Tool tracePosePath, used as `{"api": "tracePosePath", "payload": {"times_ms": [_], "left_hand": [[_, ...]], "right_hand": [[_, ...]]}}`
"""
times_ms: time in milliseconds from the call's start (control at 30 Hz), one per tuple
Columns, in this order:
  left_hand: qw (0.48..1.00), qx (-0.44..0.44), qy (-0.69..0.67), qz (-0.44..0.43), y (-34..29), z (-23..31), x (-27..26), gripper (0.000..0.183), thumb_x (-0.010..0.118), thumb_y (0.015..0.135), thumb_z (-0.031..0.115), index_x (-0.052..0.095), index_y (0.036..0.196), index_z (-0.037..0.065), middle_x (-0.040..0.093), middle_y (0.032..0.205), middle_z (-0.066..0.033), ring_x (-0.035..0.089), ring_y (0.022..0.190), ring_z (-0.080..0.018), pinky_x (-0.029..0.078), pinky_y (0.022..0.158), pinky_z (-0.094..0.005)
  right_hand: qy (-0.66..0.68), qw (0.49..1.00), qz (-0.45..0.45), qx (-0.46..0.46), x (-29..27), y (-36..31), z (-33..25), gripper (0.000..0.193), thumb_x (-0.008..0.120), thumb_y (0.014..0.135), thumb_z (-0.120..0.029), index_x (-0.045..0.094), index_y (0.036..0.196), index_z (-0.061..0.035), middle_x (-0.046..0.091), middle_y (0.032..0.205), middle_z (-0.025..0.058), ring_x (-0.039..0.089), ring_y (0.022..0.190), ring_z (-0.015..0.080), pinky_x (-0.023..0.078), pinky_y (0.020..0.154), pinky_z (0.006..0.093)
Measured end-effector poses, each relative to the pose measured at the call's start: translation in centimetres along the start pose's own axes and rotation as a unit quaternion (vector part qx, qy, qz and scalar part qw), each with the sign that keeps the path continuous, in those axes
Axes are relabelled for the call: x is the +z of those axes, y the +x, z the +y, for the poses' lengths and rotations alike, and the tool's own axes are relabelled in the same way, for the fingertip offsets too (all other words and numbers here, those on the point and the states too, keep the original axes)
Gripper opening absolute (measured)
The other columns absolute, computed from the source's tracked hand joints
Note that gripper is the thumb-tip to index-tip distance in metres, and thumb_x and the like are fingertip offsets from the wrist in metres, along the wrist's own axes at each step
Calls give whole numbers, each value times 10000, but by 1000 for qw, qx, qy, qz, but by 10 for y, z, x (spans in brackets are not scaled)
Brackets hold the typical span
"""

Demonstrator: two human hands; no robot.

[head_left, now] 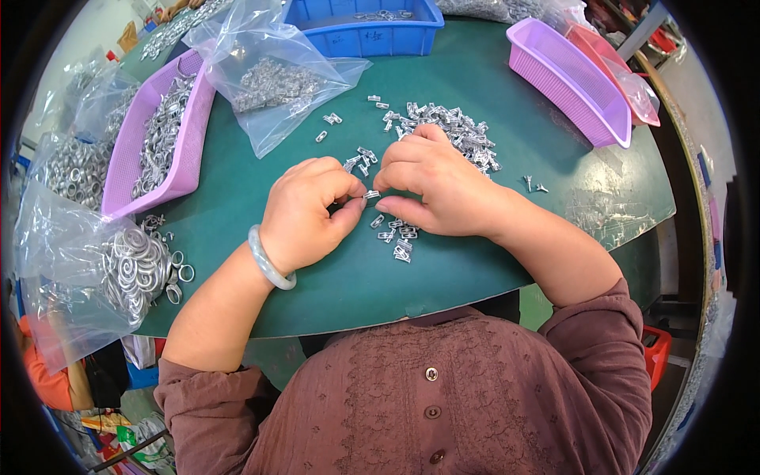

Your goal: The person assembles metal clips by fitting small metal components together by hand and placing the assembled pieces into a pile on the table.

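Over the green table, a small silver metal part (371, 194) sits between my two hands. My left hand (307, 210), with a pale bangle at its wrist, is closed and pinches the part between thumb and forefinger. My right hand (431, 186) has its fingers curled in from the other side, its fingertips at the part's right end. Beyond and partly behind my right hand lies a heap of similar silver parts (471, 138). A smaller cluster of them (402, 233) lies below my fingers, and several loose ones (362, 158) lie just beyond them.
At left are a pink basket (202, 111) of metal pieces and a plastic bag spilling silver rings (134, 265). A clear bag of small parts (277, 83) and a blue bin (368, 39) stand at the back. A purple basket (570, 83) stands far right, beside a red one (606, 59).
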State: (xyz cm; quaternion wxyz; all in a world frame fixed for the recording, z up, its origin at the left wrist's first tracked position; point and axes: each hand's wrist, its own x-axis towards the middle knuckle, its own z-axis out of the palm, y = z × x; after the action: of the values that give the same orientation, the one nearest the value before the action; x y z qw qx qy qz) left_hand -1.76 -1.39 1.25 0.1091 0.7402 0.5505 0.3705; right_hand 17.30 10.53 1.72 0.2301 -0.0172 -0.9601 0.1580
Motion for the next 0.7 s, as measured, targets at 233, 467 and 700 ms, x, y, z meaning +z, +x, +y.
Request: {"api": "tracePosePath", "payload": {"times_ms": [233,467,700], "left_hand": [[1000,-4,-1,-2,-1,0,1,124,735,724,-9,657,809,35,584,742,-53,571,671,-178,465,588,-288],[1000,-15,-17,3,-1,-1,3,125,745,703,62,656,791,74,562,688,-46,580,664,-238,459,590,-362],[999,-18,8,-38,0,-1,-5,185,740,711,0,674,879,39,583,768,-53,574,708,-184,473,626,-304]], "right_hand": [[4,1000,10,3,2,0,1,128,726,776,-93,666,889,-93,606,871,26,586,869,213,376,888,378],[15,1000,15,7,3,1,1,126,726,756,-63,655,855,-95,605,861,21,589,861,211,376,896,379],[15,1000,-2,-8,0,-2,3,117,733,761,-90,666,857,-95,594,847,20,578,857,214,368,906,390]]}}
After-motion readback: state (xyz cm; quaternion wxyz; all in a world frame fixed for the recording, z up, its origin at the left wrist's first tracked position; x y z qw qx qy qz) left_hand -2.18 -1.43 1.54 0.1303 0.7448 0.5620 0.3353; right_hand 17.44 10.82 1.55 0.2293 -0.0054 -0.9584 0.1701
